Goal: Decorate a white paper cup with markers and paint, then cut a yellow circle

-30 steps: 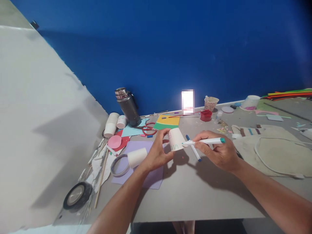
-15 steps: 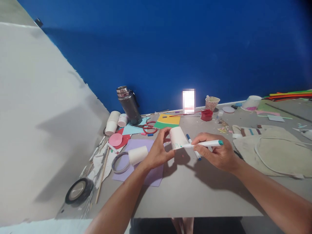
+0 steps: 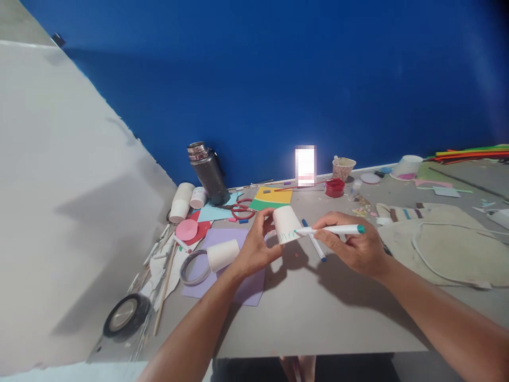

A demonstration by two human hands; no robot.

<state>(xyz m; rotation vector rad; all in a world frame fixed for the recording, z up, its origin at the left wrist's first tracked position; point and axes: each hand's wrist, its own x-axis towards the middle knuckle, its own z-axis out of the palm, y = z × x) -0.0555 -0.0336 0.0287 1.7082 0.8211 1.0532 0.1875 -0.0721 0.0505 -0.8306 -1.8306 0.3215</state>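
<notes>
My left hand [image 3: 258,246] grips a white paper cup [image 3: 287,220] that is tilted upside down above the table. Green zigzag strokes run along its wide lower edge. Between the fingers and thumb of my right hand [image 3: 353,241] is a white marker [image 3: 338,229] with a green end, its tip touching the cup beside the strokes. Behind the two hands, a second marker with blue ends [image 3: 317,246] lies on the table. Left of my left hand, another white paper cup [image 3: 223,255] rests on its side over purple paper [image 3: 250,289] and a roll of tape [image 3: 194,267].
A dark thermos [image 3: 210,178] stands at the back left by stacked paper cups [image 3: 181,204]. Red-handled scissors [image 3: 243,208] lie near yellow and green sheets [image 3: 274,195]. Black tape [image 3: 126,317] sits front left. A beige cloth bag [image 3: 457,254] covers the right side.
The marker tip has added green strokes a little further along the cup's edge. Both hands keep their holds; the whole view has shifted slightly.
</notes>
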